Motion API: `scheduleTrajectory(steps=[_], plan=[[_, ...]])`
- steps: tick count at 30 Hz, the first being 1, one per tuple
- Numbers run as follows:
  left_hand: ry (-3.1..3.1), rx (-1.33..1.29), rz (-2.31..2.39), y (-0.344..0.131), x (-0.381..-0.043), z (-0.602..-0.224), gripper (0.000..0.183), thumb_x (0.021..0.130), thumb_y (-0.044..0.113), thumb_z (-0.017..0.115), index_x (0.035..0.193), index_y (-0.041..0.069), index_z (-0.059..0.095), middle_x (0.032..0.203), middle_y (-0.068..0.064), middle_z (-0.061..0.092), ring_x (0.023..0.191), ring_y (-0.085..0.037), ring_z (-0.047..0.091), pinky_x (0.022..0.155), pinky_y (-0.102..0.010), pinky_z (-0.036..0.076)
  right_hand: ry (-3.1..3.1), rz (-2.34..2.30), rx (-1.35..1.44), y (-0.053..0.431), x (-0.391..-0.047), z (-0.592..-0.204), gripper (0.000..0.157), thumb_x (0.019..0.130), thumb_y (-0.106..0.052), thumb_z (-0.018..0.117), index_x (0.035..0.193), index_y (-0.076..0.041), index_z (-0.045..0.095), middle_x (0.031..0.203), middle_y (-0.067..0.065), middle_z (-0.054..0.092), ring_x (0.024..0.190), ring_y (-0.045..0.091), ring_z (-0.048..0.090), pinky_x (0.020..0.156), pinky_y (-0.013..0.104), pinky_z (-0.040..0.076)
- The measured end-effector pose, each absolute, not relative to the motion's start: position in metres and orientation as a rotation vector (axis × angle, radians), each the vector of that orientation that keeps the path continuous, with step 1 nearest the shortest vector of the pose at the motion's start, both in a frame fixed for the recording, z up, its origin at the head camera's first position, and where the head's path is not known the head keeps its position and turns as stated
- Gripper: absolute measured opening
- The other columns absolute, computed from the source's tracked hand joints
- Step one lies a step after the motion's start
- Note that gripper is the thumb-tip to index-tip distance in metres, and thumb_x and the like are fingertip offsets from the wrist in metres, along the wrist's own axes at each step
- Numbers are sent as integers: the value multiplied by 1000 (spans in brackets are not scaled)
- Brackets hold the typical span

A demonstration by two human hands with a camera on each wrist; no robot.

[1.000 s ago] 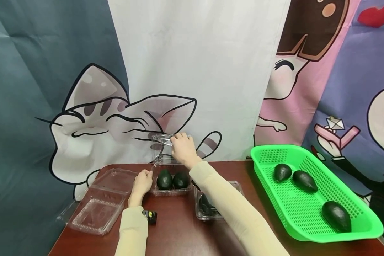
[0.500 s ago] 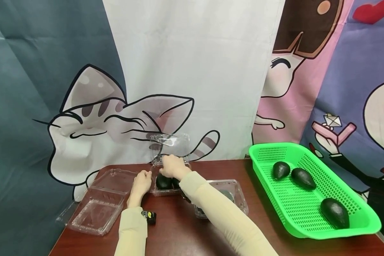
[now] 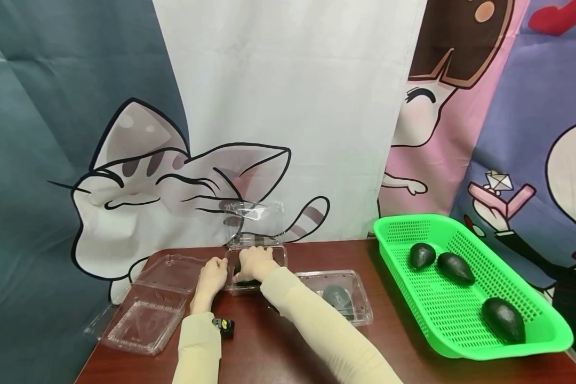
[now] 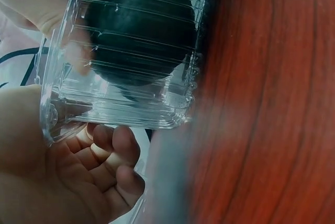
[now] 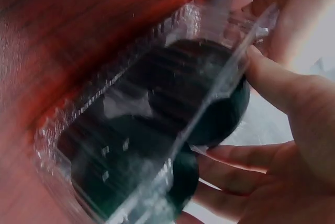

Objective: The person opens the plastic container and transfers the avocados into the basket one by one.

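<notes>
A clear plastic clamshell container (image 3: 279,257) stands at the middle back of the table, its lid (image 3: 259,216) raised upright. My left hand (image 3: 213,274) pinches its left rim, fingers curled under the edge in the left wrist view. From above, my right hand (image 3: 254,263) reaches inside, with thumb and fingers on either side of a dark avocado (image 4: 141,30). A second avocado (image 5: 131,177) lies beside it in the right wrist view. In the head view the right hand hides most of both fruits.
An open clamshell (image 3: 144,320) lies at the left edge of the table. Another container (image 3: 363,301) with a dark fruit (image 3: 337,298) sits right of the middle, partly behind my right sleeve. A green basket (image 3: 453,325) at the right holds 3 avocados (image 3: 455,268).
My right hand has let go of the upright lid and come down into the container onto the avocados. My left hand stays at the left rim.
</notes>
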State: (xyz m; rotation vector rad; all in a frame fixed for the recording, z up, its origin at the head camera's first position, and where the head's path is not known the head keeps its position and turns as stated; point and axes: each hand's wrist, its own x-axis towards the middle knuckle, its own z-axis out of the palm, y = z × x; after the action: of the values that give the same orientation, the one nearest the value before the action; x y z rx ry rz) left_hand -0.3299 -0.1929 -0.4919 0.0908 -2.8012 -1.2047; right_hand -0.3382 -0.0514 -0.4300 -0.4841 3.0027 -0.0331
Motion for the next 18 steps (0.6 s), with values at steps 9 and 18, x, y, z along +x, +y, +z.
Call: scheduleTrajectory(steps=[9,18], plan=[[-2785,92,-1243,-194,-327,-494,32,106,26,40,90,3,54,72,-9,50,63,-23,48,61,-36,38,2969,-78,-479,-58,-336,-447,53,78,-51,78,118,-19,65,120,3,63,115,26,55,96,52,37],[-2777,113,-1273,-196,-329,-495,35,106,29,39,85,5,53,70,-8,49,63,-24,47,60,-35,37,3010,-93,-508,-60,-337,-447,59,80,-45,76,128,-17,59,122,3,63,117,26,53,98,52,37]])
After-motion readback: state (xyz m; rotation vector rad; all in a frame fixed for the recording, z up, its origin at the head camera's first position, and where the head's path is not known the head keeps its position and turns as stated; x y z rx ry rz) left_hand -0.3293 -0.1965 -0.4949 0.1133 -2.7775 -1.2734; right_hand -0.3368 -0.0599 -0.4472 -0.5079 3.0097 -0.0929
